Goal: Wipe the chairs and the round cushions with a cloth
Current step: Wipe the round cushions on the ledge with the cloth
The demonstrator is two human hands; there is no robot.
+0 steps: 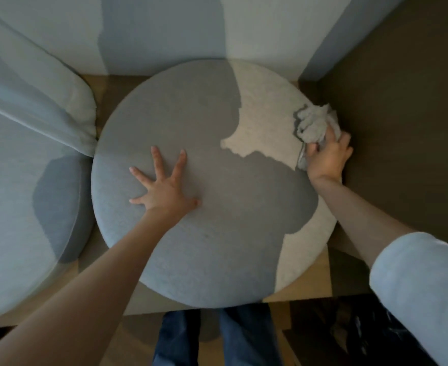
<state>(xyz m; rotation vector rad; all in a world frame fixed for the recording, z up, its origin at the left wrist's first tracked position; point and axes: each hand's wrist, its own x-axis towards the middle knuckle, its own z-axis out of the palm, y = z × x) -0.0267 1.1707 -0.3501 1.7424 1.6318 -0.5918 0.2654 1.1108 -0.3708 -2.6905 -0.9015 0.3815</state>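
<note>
Wooden chair (306, 285) under a cushion (191, 122). My left hand (164, 188) presses it, fingers spread; my right hand (328, 159) clutches the cloth (312, 125) at its right edge. Next, probably a sweep inward.

Dim, soft, hard shadows, wide-angle warping

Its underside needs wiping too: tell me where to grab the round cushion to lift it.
Grip the round cushion at its near rim, coming from the front. It is a thick flat disc; walls crowd its far and right sides and another cushion its left, so likely only the front leaves room for fingers underneath.
</note>
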